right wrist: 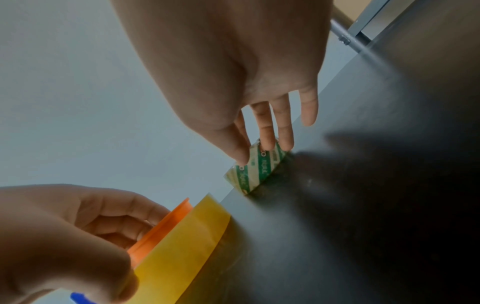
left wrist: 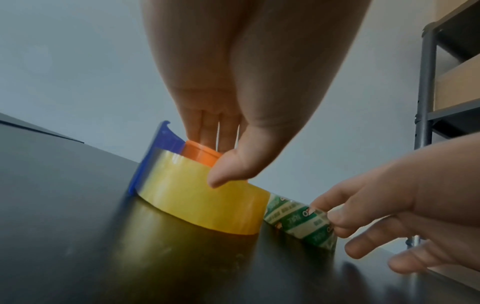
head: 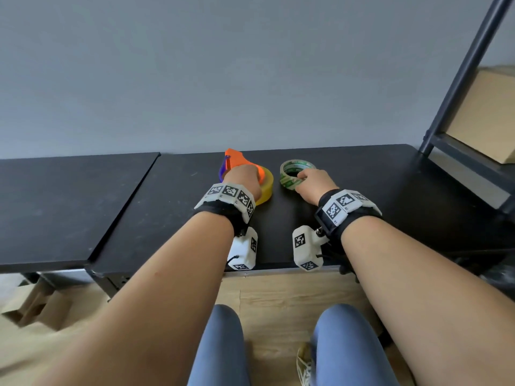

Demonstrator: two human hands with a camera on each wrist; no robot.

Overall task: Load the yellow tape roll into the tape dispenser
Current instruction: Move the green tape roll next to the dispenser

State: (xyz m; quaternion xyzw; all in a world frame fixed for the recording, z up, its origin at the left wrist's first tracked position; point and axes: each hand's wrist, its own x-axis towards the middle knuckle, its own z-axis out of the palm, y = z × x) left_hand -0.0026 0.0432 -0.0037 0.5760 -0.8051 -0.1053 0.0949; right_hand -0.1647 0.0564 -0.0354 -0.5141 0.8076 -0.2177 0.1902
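Note:
The tape dispenser (head: 235,160) is orange with a blue side plate (left wrist: 158,156) and lies on the black table (head: 376,179). The yellow tape roll (head: 266,190) sits around its orange hub (left wrist: 201,154). My left hand (head: 245,176) grips them from above. Its thumb (left wrist: 226,172) presses the roll's outer face, and its fingers reach over the orange flange (right wrist: 161,228). Just to the right, my right hand (head: 302,178) pinches the near rim of a green-printed tape roll (head: 292,169) lying flat. The right wrist view shows the thumb and fingers on that green roll (right wrist: 257,170).
A second black tabletop (head: 69,204) adjoins on the left. A dark metal shelf frame (head: 457,87) holding a cardboard box (head: 487,115) rises at the right. A grey wall runs behind the table. Cardboard lies on the wooden floor at the lower left.

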